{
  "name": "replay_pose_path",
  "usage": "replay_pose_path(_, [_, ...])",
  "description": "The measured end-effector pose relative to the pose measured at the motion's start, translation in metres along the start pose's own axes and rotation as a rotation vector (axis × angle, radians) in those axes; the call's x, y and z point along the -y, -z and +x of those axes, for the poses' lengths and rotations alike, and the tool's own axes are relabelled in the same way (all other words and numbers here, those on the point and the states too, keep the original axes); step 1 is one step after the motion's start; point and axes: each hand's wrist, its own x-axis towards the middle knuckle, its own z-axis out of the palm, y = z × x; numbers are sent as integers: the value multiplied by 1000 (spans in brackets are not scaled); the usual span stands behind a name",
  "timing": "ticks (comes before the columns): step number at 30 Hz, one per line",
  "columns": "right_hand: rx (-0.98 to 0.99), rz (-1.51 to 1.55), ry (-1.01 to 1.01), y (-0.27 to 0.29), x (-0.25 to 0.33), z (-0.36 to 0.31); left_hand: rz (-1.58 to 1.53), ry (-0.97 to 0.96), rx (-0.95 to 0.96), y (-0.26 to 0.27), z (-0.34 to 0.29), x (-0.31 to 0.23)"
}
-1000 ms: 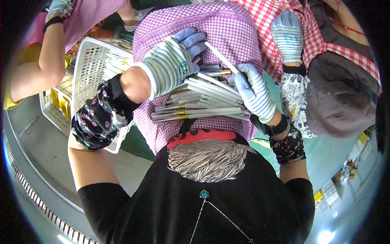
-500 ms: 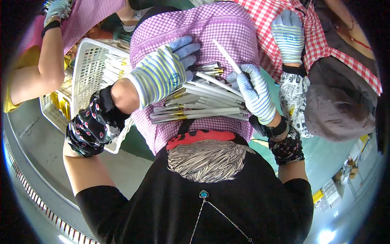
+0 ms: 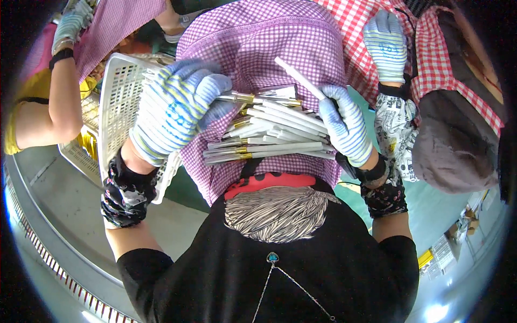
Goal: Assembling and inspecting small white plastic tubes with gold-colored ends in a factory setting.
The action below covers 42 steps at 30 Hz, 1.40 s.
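On my lap, over a purple checked apron (image 3: 258,40), lies a pile of paintbrushes (image 3: 285,129) with white handles, gold ferrules and pale bristles. My right hand (image 3: 344,121), in a striped blue-and-white glove, closes on a white-handled paintbrush (image 3: 299,78). Its handle points up and left, and the other end is hidden in the hand. At the left of the pile is my left hand (image 3: 177,110), gloved alike. Its fingers and thumb pinch the end of another paintbrush (image 3: 239,97), partly hidden by the glove.
A white plastic basket (image 3: 116,91) stands by my left hand, with another basket (image 3: 78,156) holding gold-coloured items beyond it. A co-worker's gloved hand (image 3: 386,46) is at the right, over a red checked apron. Another person's gloved hand (image 3: 72,24) is at the upper left.
My left hand has moved left from above the pile toward the basket, and its outstretched fingers have curled in. My right hand keeps its paintbrush almost in place.
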Motion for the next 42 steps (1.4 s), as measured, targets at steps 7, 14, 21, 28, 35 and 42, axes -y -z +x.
replay_pose_path(7, [79,-251,220,6,24,4,-276,239,-45,-19,-32,-15])
replay_pose_path(14, [199,-393,329,4,31,8,-311,166,-7,-16,-35,-20])
replay_pose_path(21, [241,-674,698,-2,51,8,-567,36,119,-25,-48,-20])
replay_pose_path(28, [338,-465,509,-7,42,12,-471,72,112,-29,-41,-32])
replay_pose_path(35, [532,-365,307,-10,27,-4,-356,103,111,-35,-50,-54])
replay_pose_path(42, [319,-407,165,12,6,9,-308,72,126,-37,-66,-47])
